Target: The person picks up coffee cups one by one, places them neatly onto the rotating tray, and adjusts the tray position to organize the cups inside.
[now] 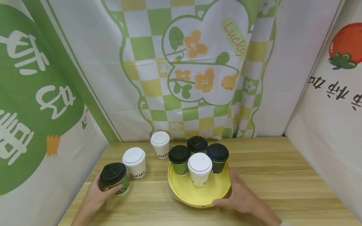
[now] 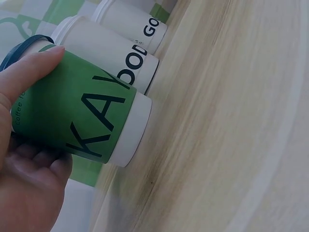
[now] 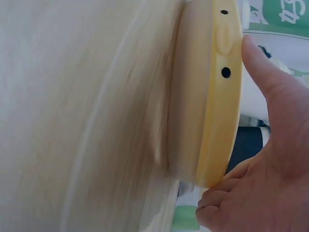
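Observation:
At the left of the table my left hand [image 1: 94,195] holds a green paper cup [image 1: 113,173] with a black lid, thumb across its front and fingers behind. In the left wrist view the cup shows dark "KAY" lettering, its white bottom close over the wood. My right hand [image 1: 244,197] grips the right side of a round yellow tray [image 1: 195,197], thumb at the front rim and fingers farther back. On the tray stand a white cup [image 1: 199,169], a green cup [image 1: 179,160], a dark cup [image 1: 217,158] and a black-lidded cup [image 1: 197,144] behind, mostly hidden.
Two white-lidded cups marked "GOOD" stand left of the tray: a nearer cup [image 1: 135,162] beside the held one, and a farther cup [image 1: 160,144] near the back edge. Printed cloth [image 1: 198,116] hangs behind the wooden table [image 1: 271,163], with cloth walls at both sides.

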Tool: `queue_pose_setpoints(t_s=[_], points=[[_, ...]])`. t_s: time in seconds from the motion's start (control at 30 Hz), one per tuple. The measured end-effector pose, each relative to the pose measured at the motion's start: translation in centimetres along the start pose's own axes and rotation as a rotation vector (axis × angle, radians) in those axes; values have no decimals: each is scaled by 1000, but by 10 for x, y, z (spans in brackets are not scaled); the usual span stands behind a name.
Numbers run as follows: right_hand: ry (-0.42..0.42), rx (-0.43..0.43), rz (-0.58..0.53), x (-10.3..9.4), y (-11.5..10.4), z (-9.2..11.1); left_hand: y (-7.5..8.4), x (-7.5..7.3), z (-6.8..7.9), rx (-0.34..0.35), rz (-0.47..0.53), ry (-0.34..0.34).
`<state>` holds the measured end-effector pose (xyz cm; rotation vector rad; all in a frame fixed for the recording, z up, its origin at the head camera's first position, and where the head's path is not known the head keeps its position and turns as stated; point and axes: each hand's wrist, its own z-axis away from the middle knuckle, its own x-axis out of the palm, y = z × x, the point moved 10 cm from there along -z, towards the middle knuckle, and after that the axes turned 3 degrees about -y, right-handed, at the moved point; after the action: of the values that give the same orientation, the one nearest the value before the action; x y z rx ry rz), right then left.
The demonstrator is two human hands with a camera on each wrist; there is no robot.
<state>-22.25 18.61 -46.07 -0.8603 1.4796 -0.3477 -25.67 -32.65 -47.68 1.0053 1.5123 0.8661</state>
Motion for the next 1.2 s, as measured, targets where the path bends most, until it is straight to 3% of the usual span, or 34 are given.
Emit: queue_pose_setpoints(t_s=[0.3, 0.47, 0.63, 0.97, 1.2], points=[[-81, 70, 18, -13, 8, 5, 1, -3, 3, 0, 35, 25], [-115, 32, 59, -23, 18, -9, 4, -3, 5, 7, 36, 30], [-153, 11, 74, -24, 32, -22, 11, -5, 10, -20, -23, 31], [-201, -93, 13, -16, 35, -30, 47, -16, 23, 7, 6, 69], [-197, -75, -13, -12, 37, -30, 85, -4, 23, 28, 0, 54]])
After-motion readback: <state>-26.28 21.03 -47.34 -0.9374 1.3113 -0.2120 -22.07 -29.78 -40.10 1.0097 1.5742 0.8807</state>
